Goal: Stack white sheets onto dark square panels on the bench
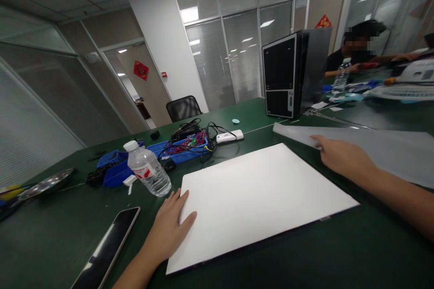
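Observation:
A large white sheet (257,194), perhaps paper or thin board, lies flat on the green table in front of me. My left hand (171,221) rests on its left edge with the fingers spread. At the right, my right hand (342,158) pinches the near edge of a translucent greyish sheet (400,149), which is raised partly off the table. The fingertips gripping that sheet are partly hidden. A water bottle (149,171) with a red and white label stands just beyond my left hand, and a dark-screened phone or tablet (108,244) lies to its left.
Blue trays (179,149) with wires and cables stand beyond the bottle, next to a white power strip (229,136). A black computer tower (294,74) stands at the back right. Another person (362,49) sits at the far right, near a second bottle (342,79). A metal dish (50,183) lies far left.

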`<state>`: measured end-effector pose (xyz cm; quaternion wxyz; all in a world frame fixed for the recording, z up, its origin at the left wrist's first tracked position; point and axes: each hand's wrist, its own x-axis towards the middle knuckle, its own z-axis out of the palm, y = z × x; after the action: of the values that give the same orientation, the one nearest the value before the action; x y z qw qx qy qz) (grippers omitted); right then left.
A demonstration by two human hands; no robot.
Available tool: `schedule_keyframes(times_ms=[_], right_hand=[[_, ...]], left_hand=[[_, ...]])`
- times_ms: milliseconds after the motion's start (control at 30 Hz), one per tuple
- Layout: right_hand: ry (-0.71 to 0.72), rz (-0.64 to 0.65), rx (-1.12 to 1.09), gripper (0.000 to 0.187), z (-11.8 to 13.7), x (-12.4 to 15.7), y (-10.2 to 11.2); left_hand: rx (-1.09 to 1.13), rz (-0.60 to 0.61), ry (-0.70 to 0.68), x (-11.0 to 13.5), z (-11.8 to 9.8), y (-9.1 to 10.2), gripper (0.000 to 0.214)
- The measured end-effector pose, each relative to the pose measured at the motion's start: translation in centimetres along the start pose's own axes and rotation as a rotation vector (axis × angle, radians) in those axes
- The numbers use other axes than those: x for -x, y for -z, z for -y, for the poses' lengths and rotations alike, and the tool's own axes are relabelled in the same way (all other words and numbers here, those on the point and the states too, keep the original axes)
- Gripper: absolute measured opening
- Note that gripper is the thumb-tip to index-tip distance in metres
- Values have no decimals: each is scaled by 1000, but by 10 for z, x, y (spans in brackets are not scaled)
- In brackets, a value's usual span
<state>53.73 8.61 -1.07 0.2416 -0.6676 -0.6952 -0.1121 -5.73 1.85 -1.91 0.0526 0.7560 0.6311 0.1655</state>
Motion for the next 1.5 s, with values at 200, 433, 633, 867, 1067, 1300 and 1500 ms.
schedule_keyframes(times_ms=[200,433,633,867,1067,1300,1500], right_hand=[[516,134,-37,49,73,19,12],[835,303,-336,36,128,37,32],[449,156,-276,46,73,15,22],[41,172,-69,49,8,-5,2],[108,223,-150,48,33,2,-3],[288,261,-246,45,83,17,7],[452,277,-286,41,91,20,4]], left_hand=[[2,48,23,0,-5,4,79],[-13,82,50,1,-6,5,83],[-5,82,42,0,-9,6,83],[-21,92,38,-1,-10,6,85],[-14,60,27,1,-7,6,81],[-23,69,17,1,-5,5,80],[-64,34,-32,1,3,1,73]])
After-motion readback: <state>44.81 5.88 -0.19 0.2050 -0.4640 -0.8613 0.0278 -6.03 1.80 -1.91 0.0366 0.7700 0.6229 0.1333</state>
